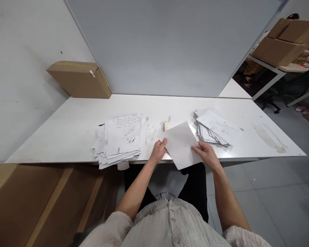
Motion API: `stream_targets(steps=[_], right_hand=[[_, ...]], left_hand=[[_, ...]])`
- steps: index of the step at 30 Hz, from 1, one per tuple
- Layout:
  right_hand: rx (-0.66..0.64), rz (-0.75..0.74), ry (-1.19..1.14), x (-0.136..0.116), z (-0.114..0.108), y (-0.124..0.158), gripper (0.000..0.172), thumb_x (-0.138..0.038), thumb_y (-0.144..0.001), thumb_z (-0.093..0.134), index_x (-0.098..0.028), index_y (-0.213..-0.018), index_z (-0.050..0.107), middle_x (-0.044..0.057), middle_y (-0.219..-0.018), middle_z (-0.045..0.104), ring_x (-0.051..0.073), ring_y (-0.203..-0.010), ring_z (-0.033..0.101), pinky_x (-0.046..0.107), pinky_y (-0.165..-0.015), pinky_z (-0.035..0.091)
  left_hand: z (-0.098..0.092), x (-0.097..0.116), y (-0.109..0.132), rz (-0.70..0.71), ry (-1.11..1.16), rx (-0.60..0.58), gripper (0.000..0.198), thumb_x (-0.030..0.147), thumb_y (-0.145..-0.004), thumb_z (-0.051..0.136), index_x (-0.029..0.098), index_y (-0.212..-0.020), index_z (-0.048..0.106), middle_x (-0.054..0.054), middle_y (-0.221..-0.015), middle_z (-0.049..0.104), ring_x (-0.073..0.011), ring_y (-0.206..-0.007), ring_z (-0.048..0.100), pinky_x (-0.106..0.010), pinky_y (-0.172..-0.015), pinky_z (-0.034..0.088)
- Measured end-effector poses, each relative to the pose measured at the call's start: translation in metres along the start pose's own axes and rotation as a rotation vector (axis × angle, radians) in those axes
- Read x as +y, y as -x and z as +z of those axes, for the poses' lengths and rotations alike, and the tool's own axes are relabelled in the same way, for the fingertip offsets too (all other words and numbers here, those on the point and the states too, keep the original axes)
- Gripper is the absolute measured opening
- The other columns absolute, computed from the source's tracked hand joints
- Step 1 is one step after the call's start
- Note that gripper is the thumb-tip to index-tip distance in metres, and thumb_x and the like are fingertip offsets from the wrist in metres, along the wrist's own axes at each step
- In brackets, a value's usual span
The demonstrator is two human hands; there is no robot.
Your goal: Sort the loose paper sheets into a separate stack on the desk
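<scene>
A white sheet of paper (182, 145) is held tilted over the table's front edge, between my two hands. My left hand (159, 151) pinches its left edge, and my right hand (205, 153) grips its right edge. To the left lies a thick, uneven stack of papers (122, 139), its top sheet bearing writing and a dark drawing. A looser pile of printed sheets (215, 127) rests to the right, fanned out. Just behind the held sheet sits a small beige block (166, 125).
The white table (74, 130) meets a grey panel (164, 48) at its back. A cardboard box (79, 79) stands at the back left corner. Large cardboard (23, 192) is below the table on the left. More boxes (279, 50) sit on another desk at the right.
</scene>
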State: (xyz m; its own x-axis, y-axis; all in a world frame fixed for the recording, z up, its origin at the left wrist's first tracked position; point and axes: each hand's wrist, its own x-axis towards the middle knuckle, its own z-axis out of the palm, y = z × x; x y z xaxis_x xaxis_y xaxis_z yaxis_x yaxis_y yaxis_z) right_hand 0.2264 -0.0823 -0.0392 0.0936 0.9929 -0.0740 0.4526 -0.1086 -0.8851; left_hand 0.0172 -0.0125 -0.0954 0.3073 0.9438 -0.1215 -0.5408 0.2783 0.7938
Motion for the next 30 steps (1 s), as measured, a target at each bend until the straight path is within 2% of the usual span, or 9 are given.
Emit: stream_targets(steps=[3, 6, 9, 12, 15, 19, 23, 27, 30], right_hand=[[0.092, -0.147, 0.37, -0.027, -0.023, 0.001, 0.026, -0.044, -0.084, 0.05, -0.021, -0.081, 0.06, 0.003, -0.069, 0.061, 0.017, -0.062, 0.054, 0.027, -0.054, 0.038], [0.094, -0.299, 0.689, -0.058, -0.034, -0.003, 0.021, -0.035, -0.087, 0.044, -0.022, -0.08, 0.06, 0.003, -0.066, 0.06, 0.018, -0.064, 0.053, 0.027, -0.055, 0.034], [0.02, -0.399, 0.873, -0.079, -0.026, -0.011, 0.02, -0.026, -0.087, 0.041, -0.022, -0.081, 0.06, 0.006, -0.069, 0.061, 0.021, -0.072, 0.054, 0.028, -0.054, 0.032], [-0.078, -0.4, 0.984, -0.084, -0.016, -0.019, 0.017, -0.023, -0.086, 0.044, -0.022, -0.078, 0.059, 0.007, -0.066, 0.061, 0.022, -0.073, 0.053, 0.028, -0.052, 0.029], [-0.029, -0.353, 0.899, -0.074, -0.02, -0.021, 0.013, -0.029, -0.084, 0.049, -0.023, -0.089, 0.06, 0.007, -0.077, 0.065, 0.024, -0.079, 0.056, 0.028, -0.054, 0.034], [0.09, -0.228, 0.56, -0.042, -0.04, -0.017, 0.027, -0.042, -0.079, 0.057, -0.025, -0.1, 0.059, 0.005, -0.096, 0.066, 0.02, -0.078, 0.059, 0.03, -0.06, 0.042], [0.077, -0.086, 0.273, -0.008, -0.041, -0.014, 0.034, -0.048, -0.073, 0.061, -0.021, -0.094, 0.066, 0.004, -0.085, 0.068, 0.015, -0.061, 0.056, 0.03, -0.058, 0.045], [0.107, -0.064, 0.117, 0.008, -0.026, -0.016, 0.032, -0.049, -0.074, 0.059, -0.018, -0.077, 0.069, 0.004, -0.073, 0.067, 0.017, -0.064, 0.057, 0.031, -0.061, 0.046], [0.113, -0.067, 0.063, 0.012, -0.018, -0.019, 0.031, -0.047, -0.074, 0.06, -0.018, -0.08, 0.07, 0.005, -0.076, 0.068, 0.019, -0.068, 0.059, 0.031, -0.064, 0.046]], left_hand=[[-0.004, 0.018, 0.005, 0.116, -0.182, -0.02, 0.042, 0.041, -0.066, 0.073, 0.017, -0.1, 0.066, -0.007, -0.097, 0.07, -0.0235, -0.097, 0.062, -0.038, -0.09, 0.046], [-0.006, 0.042, 0.013, 0.248, -0.47, -0.021, 0.04, 0.035, -0.066, 0.074, 0.021, -0.102, 0.067, -0.006, -0.103, 0.068, -0.0213, -0.1, 0.06, -0.034, -0.095, 0.042], [-0.007, 0.054, 0.017, 0.245, -0.669, -0.036, 0.04, 0.035, -0.066, 0.073, 0.022, -0.104, 0.068, -0.006, -0.107, 0.067, -0.0224, -0.103, 0.057, -0.033, -0.095, 0.04], [-0.011, 0.048, 0.014, 0.218, -0.65, -0.046, 0.032, 0.039, -0.071, 0.068, 0.019, -0.095, 0.07, -0.006, -0.099, 0.069, -0.0235, -0.096, 0.06, -0.035, -0.089, 0.044], [-0.018, 0.038, 0.008, 0.211, -0.55, 0.009, 0.029, 0.042, -0.073, 0.065, 0.017, -0.086, 0.071, -0.005, -0.086, 0.071, -0.0215, -0.084, 0.062, -0.034, -0.08, 0.047], [-0.025, 0.033, 0.006, 0.183, -0.463, 0.071, 0.032, 0.044, -0.068, 0.069, 0.016, -0.085, 0.071, -0.003, -0.082, 0.071, -0.0202, -0.079, 0.062, -0.031, -0.074, 0.048], [-0.026, 0.034, 0.007, 0.192, -0.46, 0.111, 0.032, 0.044, -0.066, 0.071, 0.017, -0.083, 0.071, -0.003, -0.081, 0.071, -0.0191, -0.078, 0.062, -0.03, -0.074, 0.048], [-0.027, 0.034, 0.006, 0.221, -0.484, 0.099, 0.03, 0.042, -0.069, 0.07, 0.017, -0.086, 0.071, -0.003, -0.085, 0.071, -0.0187, -0.082, 0.061, -0.03, -0.078, 0.046], [-0.032, 0.03, 0.004, 0.192, -0.477, 0.081, 0.032, 0.043, -0.069, 0.069, 0.017, -0.089, 0.07, -0.002, -0.086, 0.07, -0.0183, -0.083, 0.061, -0.029, -0.077, 0.046]])
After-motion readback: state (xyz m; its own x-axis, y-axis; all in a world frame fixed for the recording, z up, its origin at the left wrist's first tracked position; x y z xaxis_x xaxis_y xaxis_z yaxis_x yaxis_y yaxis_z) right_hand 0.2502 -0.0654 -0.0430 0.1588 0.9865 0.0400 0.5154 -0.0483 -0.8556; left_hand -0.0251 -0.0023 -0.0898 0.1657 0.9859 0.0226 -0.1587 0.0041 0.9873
